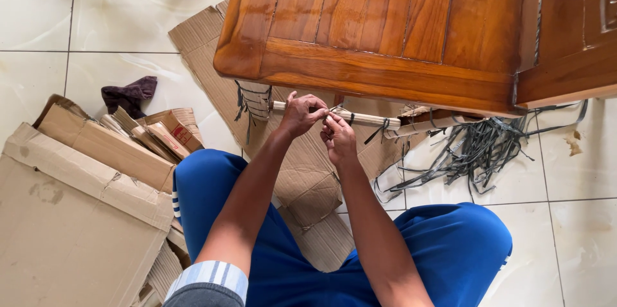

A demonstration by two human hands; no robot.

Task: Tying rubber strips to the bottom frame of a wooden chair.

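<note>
Blue trousers (pixel 450 249): bottom of the frame, my knees spread, cardboard sheet (pixel 315 185) on the tiles between them.
Box (pixel 71 217): lower left, flattened, with smaller torn pieces piled above it.
Left hand (pixel 301 114): centre of the frame, fingers closed round the rail (pixel 360 118), thumb on top.
Right hand (pixel 339 140): just beside the left one, touching it, fingertips pinched on a dark strap (pixel 334 110) where it crosses the rail.
Rail: pale, paper-wrapped bar running left to right just under the chair's front edge.
Done so far, I judge: much of the wrapping is off; a heap of cut straps (pixel 475 149) lies at right on the floor.
Left to do: straps hang at the rail's left end and more near its right end; wrapping covers the rail.
Chair (pixel 385 18): upper centre, varnished wood with a slatted seat.
Cloth (pixel 130 93): upper left, dark, crumpled on the tiles.
</note>
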